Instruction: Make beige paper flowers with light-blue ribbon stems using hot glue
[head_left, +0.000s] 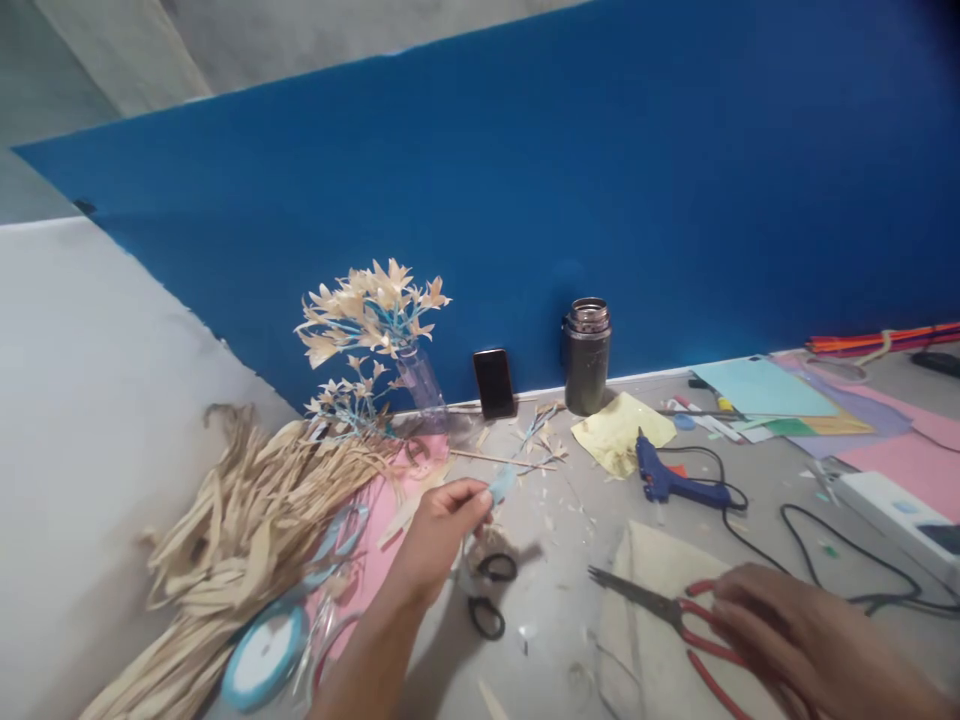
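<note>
- a small pale blue strip [501, 486] is pinched betw. thumb and fingertips of the left hand [442, 530], held just above the table [570, 560], near the middle of the view.
- red-handled scissors [660, 610] lie on a beige sheet [652, 570] at lower right, blades pointing left; the right hand [795, 640] rests on the handles, fingers curled over them. whether they're truly gripped can't be told, blurred.
- just below the left hand, black-handled scissors [487, 595] are seen lying flat on the table.
- left of the arm: a pink sheet [390, 530], a roll of light blue ribbon [262, 655] and a heap of tan dried strips [240, 520].
- behind those, a clear vase [420, 380] w/ cream paper flowers [371, 310] on blue stems is stood against the blue board [600, 200].
- next along the board: a dark phone [494, 383] leaned upright, then a dark flask [586, 355].
- a yellow sheet [619, 430] lies in front of the flask, w/ a blue glue gun [664, 480] just beside it, black cord trailing right.
- far right: coloured paper sheets [825, 410], a white box [892, 510].
</note>
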